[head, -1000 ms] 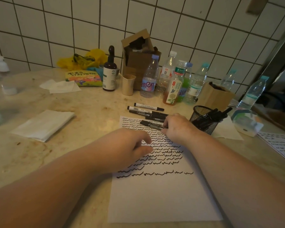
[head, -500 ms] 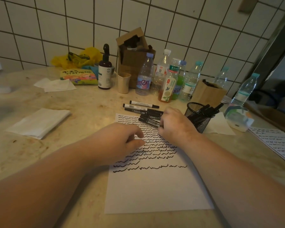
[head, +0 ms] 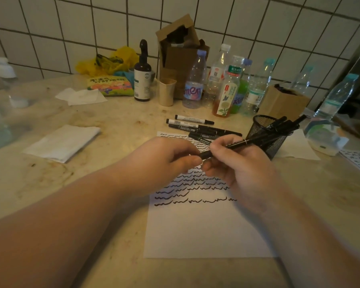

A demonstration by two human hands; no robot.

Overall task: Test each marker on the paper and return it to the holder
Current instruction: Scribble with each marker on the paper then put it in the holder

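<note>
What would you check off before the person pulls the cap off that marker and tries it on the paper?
1. Marker held firmly: ok. The right hand grips the black marker along its barrel.
2. Cap end held: ok. The left hand pinches the marker's near end.
3. Cap off: cannot tell; fingers cover that end.
4. Room to write: ok. The paper is blank below the last row of squiggles.
5. Holder within reach and upright: ok. The mesh holder stands just right of the paper.
6. Markers still waiting: ok. Several loose markers lie at the paper's top edge.
</note>
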